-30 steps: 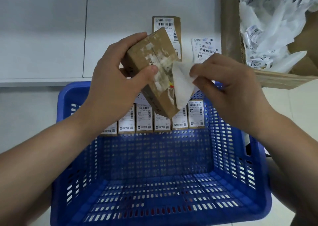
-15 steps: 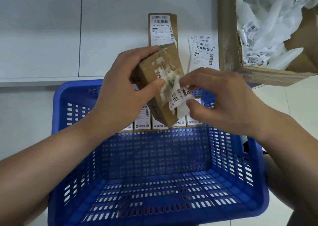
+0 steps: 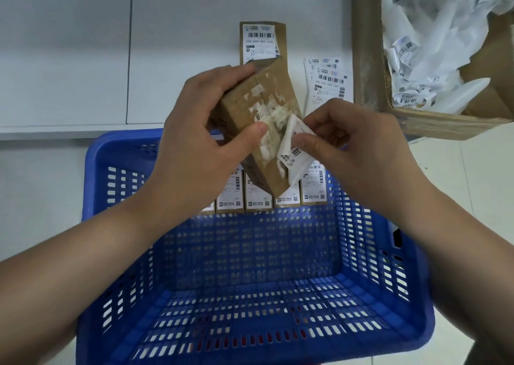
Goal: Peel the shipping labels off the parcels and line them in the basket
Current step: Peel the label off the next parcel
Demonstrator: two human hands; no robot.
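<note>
- Head view, hands: the left hand [image 3: 200, 131] grips a brown parcel [image 3: 258, 120] held tilted above the far rim of the blue basket [image 3: 411, 295], thumb pressed on its label face. The right hand [image 3: 358, 153] pinches the loose flap of a shipping label [image 3: 293, 156] between thumb and fingers.
- Head view, label: it is part lifted, its lower end apparently attached to the parcel face; torn white scraps of paper cling to the cardboard above it.
- Head view, surroundings: a row of parcels [image 3: 258, 195] stands along the basket's far wall, labels facing the camera. One more labelled parcel [image 3: 261, 42] lies on the bench [image 3: 69, 58], loose labels [image 3: 325, 81] beside it. A cardboard box [image 3: 367, 45] at right holds crumpled label waste.
- Step in hand: peeling, judged well advanced but unfinished.
- Next move: calls for a steady pull low along the face, as the paper appears prone to tearing; the parcel then joins the row.
</note>
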